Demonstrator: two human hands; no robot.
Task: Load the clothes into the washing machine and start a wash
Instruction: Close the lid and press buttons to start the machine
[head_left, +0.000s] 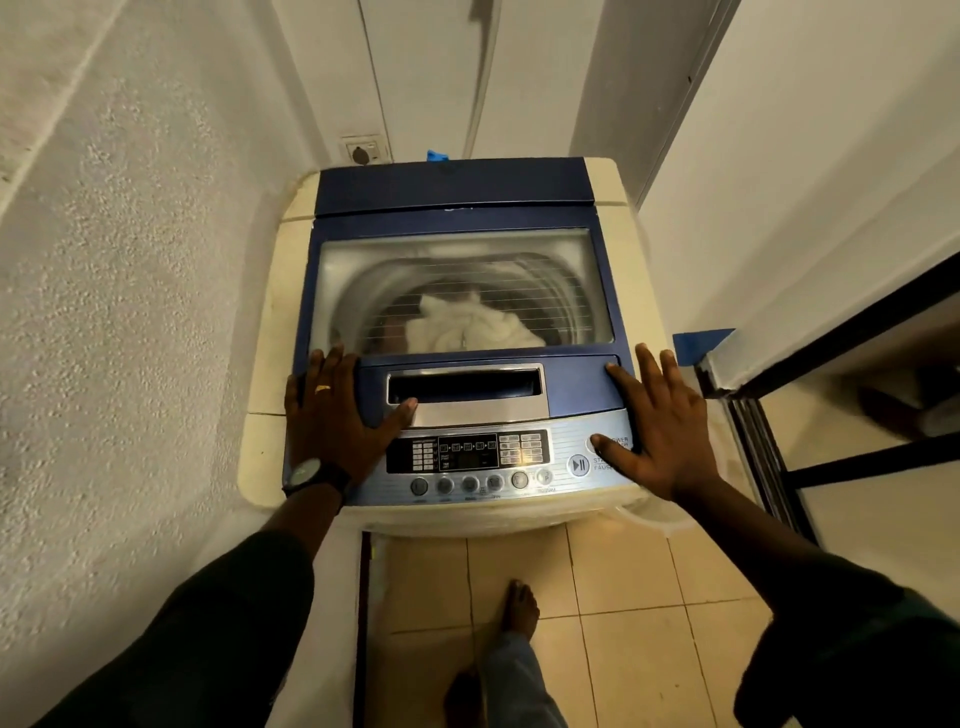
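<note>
A top-loading washing machine (270, 343) with a cream body stands in front of me. Its blue lid (457, 213) is down, and through the lid's window I see white clothes (467, 325) in the drum. My left hand (337, 415) lies flat on the lid's front left corner, thumb near the lid handle recess (465, 388). My right hand (660, 421) rests flat on the front right corner, its thumb on the power button area of the control panel (467, 457). Neither hand holds anything.
A rough white wall runs close on the left, a smooth wall on the right. A wall socket (363, 151) sits behind the machine. A dark-framed sliding door (769, 447) stands at the right. My bare feet (519, 608) are on beige floor tiles.
</note>
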